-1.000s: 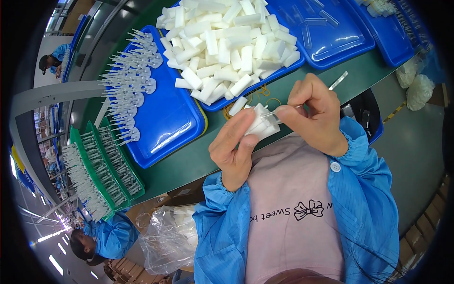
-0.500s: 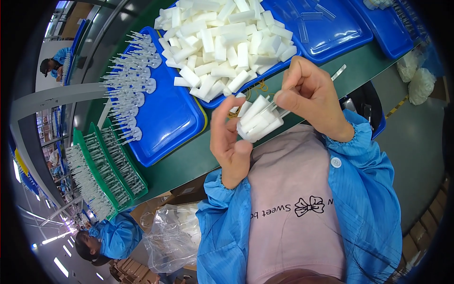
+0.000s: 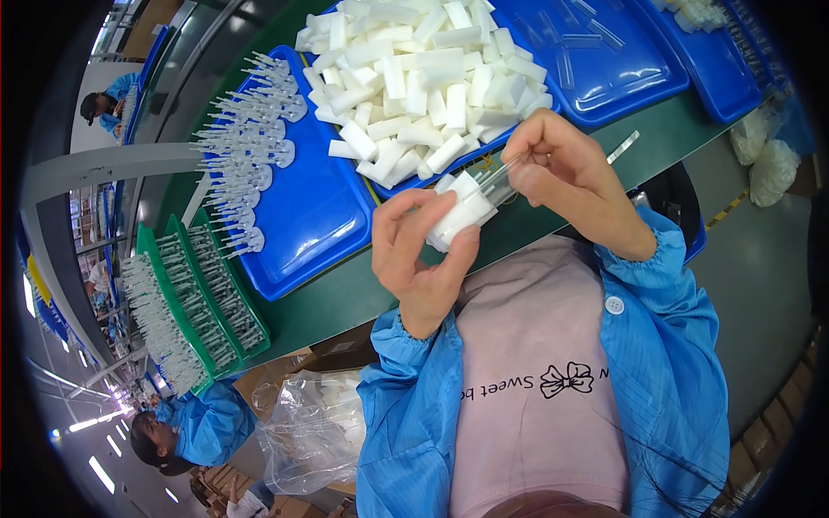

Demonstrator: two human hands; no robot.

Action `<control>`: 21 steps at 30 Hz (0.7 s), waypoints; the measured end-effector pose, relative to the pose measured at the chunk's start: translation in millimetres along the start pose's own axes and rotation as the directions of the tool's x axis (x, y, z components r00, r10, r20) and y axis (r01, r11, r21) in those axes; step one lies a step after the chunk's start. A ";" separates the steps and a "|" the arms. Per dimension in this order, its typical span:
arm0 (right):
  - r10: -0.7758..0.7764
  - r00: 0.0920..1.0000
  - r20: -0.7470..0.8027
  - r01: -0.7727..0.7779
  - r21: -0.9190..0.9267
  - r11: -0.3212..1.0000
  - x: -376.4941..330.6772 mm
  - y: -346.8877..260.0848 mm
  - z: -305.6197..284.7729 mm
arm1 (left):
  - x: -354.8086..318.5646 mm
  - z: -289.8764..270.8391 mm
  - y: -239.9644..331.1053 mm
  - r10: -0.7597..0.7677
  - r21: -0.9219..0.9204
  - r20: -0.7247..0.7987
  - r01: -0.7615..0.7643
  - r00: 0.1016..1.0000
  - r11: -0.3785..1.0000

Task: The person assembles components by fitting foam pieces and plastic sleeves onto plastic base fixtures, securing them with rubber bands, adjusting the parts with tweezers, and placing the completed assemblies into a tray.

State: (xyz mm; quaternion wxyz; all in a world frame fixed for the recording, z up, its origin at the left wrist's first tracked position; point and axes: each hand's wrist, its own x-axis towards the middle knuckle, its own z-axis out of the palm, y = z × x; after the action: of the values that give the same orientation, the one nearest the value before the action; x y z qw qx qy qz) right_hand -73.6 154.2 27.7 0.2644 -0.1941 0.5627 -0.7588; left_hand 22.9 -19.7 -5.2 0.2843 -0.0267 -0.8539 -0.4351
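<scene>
My left hand (image 3: 416, 263) has its fingers closed round a bundle of white foam blocks (image 3: 471, 205) set on a clear plastic piece. Just right of it, my right hand (image 3: 566, 177) pinches a thin clear plastic tube or sleeve (image 3: 509, 177), whose near end meets the foam bundle. A clear strip (image 3: 623, 147) juts out behind the right hand. Beyond both hands a heap of white foam blocks (image 3: 423, 82) fills a blue tray, partly hiding it.
At left, a blue tray (image 3: 324, 229) holds a row of clear spiky plastic parts (image 3: 250, 147). Near it stands a green rack (image 3: 194, 302) packed with similar parts. Another blue tray (image 3: 643, 82) at upper right holds clear strips (image 3: 591, 41). A co-worker (image 3: 194, 427) sits at lower left.
My left fingers have closed further round the foam bundle and turned over it. The clear tube in my right hand now shows more plainly against the bundle's end.
</scene>
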 end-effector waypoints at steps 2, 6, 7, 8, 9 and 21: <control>-0.104 0.994 0.016 0.105 -0.053 0.993 -3.5 2.0 -3.8 | -1.2 2.0 -1.2 -0.240 -0.331 -0.064 0.206 0.969 0.921; -0.297 0.954 0.041 0.292 -0.349 0.891 -1.7 2.7 -12.5 | -2.1 -2.2 10.0 -0.519 -0.805 0.214 0.450 0.827 0.386; -0.304 0.952 -0.033 0.277 -0.328 0.903 -2.5 2.7 -10.1 | -6.6 -0.4 5.9 -0.544 -0.804 0.228 0.472 0.807 0.363; -0.308 0.945 -0.108 0.263 -0.307 0.915 -2.6 3.0 -8.6 | -9.6 1.1 3.6 -0.547 -0.805 0.223 0.469 0.807 0.363; -0.306 0.947 -0.099 0.264 -0.306 0.915 -2.1 4.5 -10.2 | -11.5 2.6 1.9 -0.553 -0.799 0.235 0.483 0.799 0.358; -0.474 0.881 0.000 0.438 -0.381 0.814 -13.6 15.5 4.4 | -13.8 9.6 8.4 -0.360 -0.709 -0.002 0.252 0.933 0.659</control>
State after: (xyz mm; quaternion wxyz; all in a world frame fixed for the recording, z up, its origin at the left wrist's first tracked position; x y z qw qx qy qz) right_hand -57.5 155.8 14.2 0.0064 -0.3334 0.6440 -0.6885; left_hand 32.5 -4.4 -10.5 0.2356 0.0434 -0.5955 -0.7668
